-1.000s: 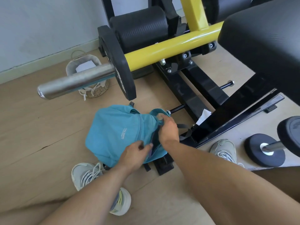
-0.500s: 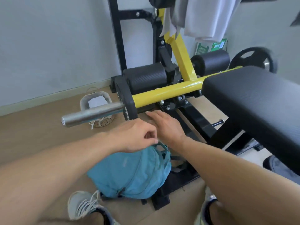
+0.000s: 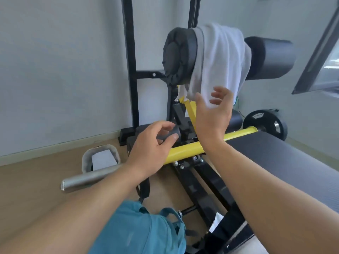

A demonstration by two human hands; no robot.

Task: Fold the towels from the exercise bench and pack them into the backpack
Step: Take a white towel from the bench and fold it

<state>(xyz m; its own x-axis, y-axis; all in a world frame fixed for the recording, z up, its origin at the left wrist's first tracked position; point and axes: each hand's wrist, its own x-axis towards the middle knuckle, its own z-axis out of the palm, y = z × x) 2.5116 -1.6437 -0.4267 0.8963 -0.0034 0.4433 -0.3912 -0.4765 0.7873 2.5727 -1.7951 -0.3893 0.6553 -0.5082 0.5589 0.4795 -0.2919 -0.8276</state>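
Both hands are holding nothing: left hand point(image 3: 152, 145) is hovering with fingers loosely curled over the yellow bar point(image 3: 185, 151), right hand point(image 3: 213, 110) is spreading its fingers at the hanging edge of the white towel point(image 3: 220, 59), which is draping over the black roller pad point(image 3: 176, 55). Below, the teal backpack point(image 3: 139, 230) is sitting on the floor beside the bench pad point(image 3: 286, 162).

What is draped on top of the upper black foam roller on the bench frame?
A white towel hangs over the upper foam roller, covering its middle; the round end cap shows. The right hand reaches its lower edge. Any second towel beneath it cannot be seen.
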